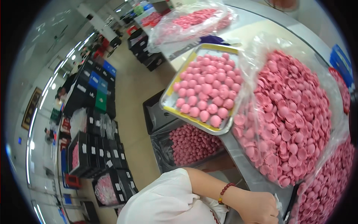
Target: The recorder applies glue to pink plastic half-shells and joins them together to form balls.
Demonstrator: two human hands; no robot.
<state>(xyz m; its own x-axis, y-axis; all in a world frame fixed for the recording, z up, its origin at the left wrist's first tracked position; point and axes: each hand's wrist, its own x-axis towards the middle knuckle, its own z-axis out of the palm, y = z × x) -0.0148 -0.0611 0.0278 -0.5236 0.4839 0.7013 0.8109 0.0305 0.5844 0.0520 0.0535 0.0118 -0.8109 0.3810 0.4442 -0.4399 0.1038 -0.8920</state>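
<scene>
My left hand (260,209) is at the lower right, its fingers curled closed and turned away, with a beaded bracelet (225,192) on the wrist. A bit of white material (278,202) shows beside the knuckles; whether the hand grips anything is hidden. Just beyond it, a clear plastic bag (257,48) lies open, heaped with pink hollow half-shells (289,127). More pink pieces (324,186) fill the area to the right of the hand. Left of the bag, a metal tray (175,108) with a yellow lining holds pink balls (207,88). My right hand is out of view.
Below the tray, a lined black crate (160,153) holds many pink balls. Another plastic bag of pink pieces (195,18) lies at the table's far end. Stacked black bins (100,149) line the aisle floor (130,112) at left. A blue bin (342,65) stands far right.
</scene>
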